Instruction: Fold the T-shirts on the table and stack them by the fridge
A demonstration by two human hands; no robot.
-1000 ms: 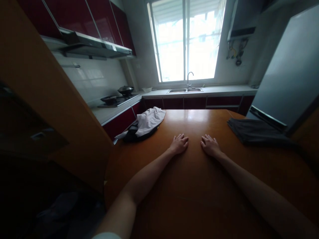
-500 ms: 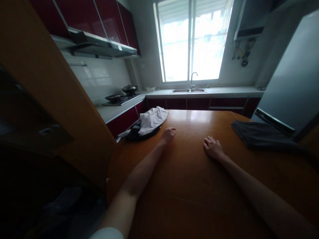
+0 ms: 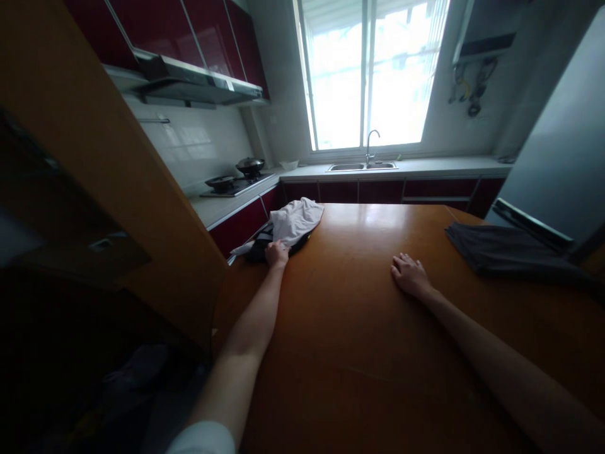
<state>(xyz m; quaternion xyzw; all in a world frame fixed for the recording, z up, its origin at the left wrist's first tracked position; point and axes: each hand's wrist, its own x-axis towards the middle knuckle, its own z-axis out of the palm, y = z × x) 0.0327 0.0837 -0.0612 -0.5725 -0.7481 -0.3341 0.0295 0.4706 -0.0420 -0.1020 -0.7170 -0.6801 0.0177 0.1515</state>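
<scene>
My left hand [image 3: 277, 253] is at the front edge of a small heap of clothes on the left side of the table. Its fingers look curled at the dark cloth, though the fingertips are partly hidden. The heap has a pale, light-coloured garment [image 3: 297, 217] on top and a black piece of clothing [image 3: 256, 251] beneath it. Flat on the wooden table [image 3: 345, 302], my right hand [image 3: 410, 275] rests with its fingers spread and nothing in it. To the right of that hand lies a folded dark grey cloth [image 3: 510, 252].
A wooden panel [image 3: 142, 170] borders the table's left side. Beyond the table runs a counter with a double sink [image 3: 347, 167] and a gas stove [image 3: 239, 185] carrying pans. On the right stands a tall grey fridge [image 3: 558, 139].
My left hand has moved left from the bare tabletop to the heap of clothes. My right hand stays flat on the table. The view has shifted slightly.
</scene>
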